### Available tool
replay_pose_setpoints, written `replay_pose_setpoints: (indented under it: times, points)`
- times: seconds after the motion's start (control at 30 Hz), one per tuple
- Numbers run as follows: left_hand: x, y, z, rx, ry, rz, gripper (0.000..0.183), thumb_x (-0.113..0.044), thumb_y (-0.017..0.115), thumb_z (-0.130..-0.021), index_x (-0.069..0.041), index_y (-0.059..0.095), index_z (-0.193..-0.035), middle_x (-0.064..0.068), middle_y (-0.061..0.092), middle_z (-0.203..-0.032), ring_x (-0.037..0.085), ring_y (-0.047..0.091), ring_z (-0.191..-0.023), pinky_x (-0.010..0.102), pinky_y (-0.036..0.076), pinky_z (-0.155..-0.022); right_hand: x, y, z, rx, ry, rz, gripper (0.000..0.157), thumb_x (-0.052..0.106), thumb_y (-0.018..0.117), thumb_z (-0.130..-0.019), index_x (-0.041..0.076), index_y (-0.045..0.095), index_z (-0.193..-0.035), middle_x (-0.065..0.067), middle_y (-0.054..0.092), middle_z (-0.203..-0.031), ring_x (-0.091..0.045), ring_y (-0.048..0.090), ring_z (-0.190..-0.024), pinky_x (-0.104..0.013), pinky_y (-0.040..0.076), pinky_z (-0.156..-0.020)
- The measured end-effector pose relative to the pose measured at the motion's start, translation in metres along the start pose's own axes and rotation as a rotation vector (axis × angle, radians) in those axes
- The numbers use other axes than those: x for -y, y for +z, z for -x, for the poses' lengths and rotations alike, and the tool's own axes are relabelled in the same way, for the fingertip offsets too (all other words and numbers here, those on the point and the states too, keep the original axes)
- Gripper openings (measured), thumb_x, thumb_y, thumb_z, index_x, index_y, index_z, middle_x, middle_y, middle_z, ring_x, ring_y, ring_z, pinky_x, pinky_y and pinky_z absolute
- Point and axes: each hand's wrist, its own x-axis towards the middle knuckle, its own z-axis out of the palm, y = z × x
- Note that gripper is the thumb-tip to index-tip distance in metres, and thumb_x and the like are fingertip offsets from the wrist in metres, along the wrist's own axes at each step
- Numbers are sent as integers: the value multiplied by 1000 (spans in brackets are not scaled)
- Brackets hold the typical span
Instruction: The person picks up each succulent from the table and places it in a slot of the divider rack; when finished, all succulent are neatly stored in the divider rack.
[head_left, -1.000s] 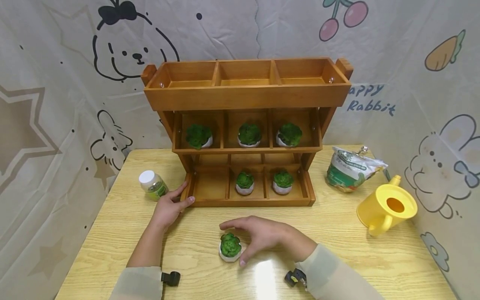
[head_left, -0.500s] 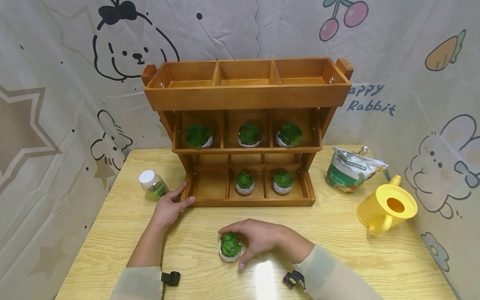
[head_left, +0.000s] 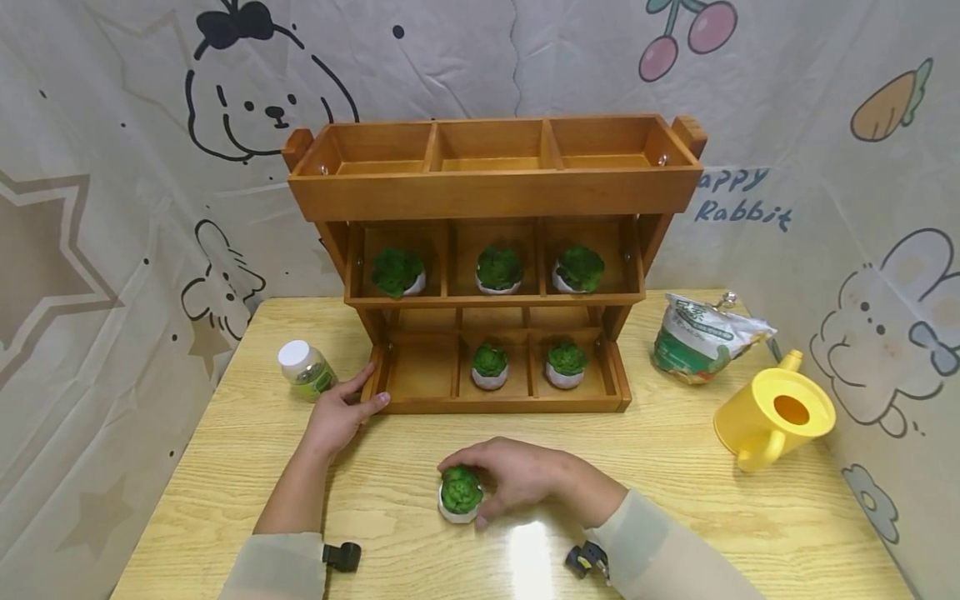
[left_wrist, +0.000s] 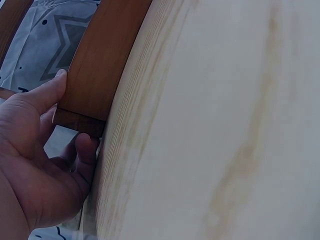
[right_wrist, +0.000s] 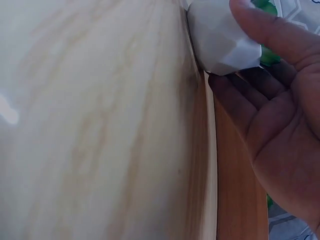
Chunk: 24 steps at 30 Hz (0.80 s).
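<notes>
A small green potted succulent (head_left: 460, 490) stands on the table in front of the wooden shelf (head_left: 495, 197). My right hand (head_left: 522, 472) grips it from the right. In the right wrist view my thumb lies on its white faceted pot (right_wrist: 220, 40), with the fingers around the other side. My left hand (head_left: 336, 421) holds the lower left corner of the shelf. In the left wrist view the thumb lies along the shelf's wooden end (left_wrist: 95, 85) and the other fingers curl around beneath the corner.
Several more potted succulents (head_left: 490, 363) sit in the shelf's middle and bottom tiers. A white-capped jar (head_left: 306, 370) stands just left of my left hand. To the right are a green and white bag (head_left: 693, 337) and a yellow watering can (head_left: 772, 412).
My right hand's thumb and fingers have closed in from around the potted succulent onto it. The left hand has stayed on the shelf corner.
</notes>
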Motion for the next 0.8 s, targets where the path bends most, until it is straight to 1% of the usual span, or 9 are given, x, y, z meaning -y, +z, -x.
replay_pose_setpoints:
  times: [0.23, 0.47, 0.8]
  points:
    - [0, 0, 1, 2, -1, 3, 78, -44, 81, -90, -30, 45, -158, 11, 25, -169, 40, 8, -157, 61, 14, -124, 1, 0, 0, -14, -6, -7, 71, 23, 93, -79, 21, 60, -142, 15, 66, -127, 0, 59, -117, -24, 45, -107]
    - [0, 1, 0, -1, 1, 9, 75, -39, 81, -92, -29, 46, -158, 14, 24, -170, 41, 7, -157, 60, 14, -125, -1, -1, 0, -28, -1, 6, 70, 26, 92, -80, 22, 60, -142, 16, 66, -127, 0, 59, -118, -25, 45, -107]
    - [1, 0, 0, 0, 17, -8, 75, -41, 81, -92, -30, 46, -158, 14, 23, -170, 40, 6, -157, 61, 13, -124, -2, -1, -2, -46, -17, 18, 68, 27, 91, -81, 22, 61, -141, 17, 66, -125, 1, 59, -116, -26, 46, -106]
